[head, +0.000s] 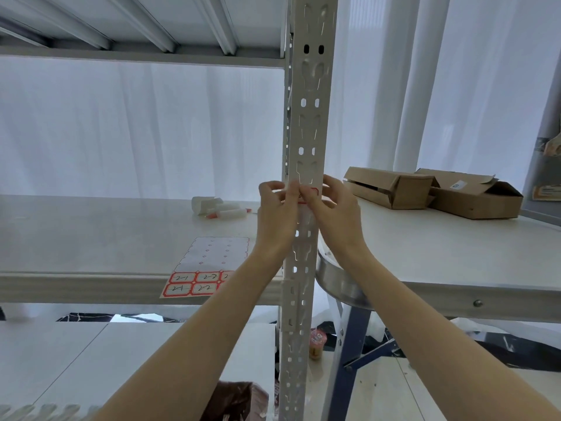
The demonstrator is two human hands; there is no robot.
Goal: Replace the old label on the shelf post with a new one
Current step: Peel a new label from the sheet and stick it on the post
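Both hands' fingertips (pixel 296 192) on post label (pixel 311 194)

Red-bordered label sheet (pixel 200 282), perforated grey-white post (pixel 306 132), brown boxes (pixel 431 192).

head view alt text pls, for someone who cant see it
Two bare hands, left hand and right hand, work a red-bordered label on a perforated white shelf post. A label sheet lies on the shelf to the left; cardboard boxes sit on a table to the right.
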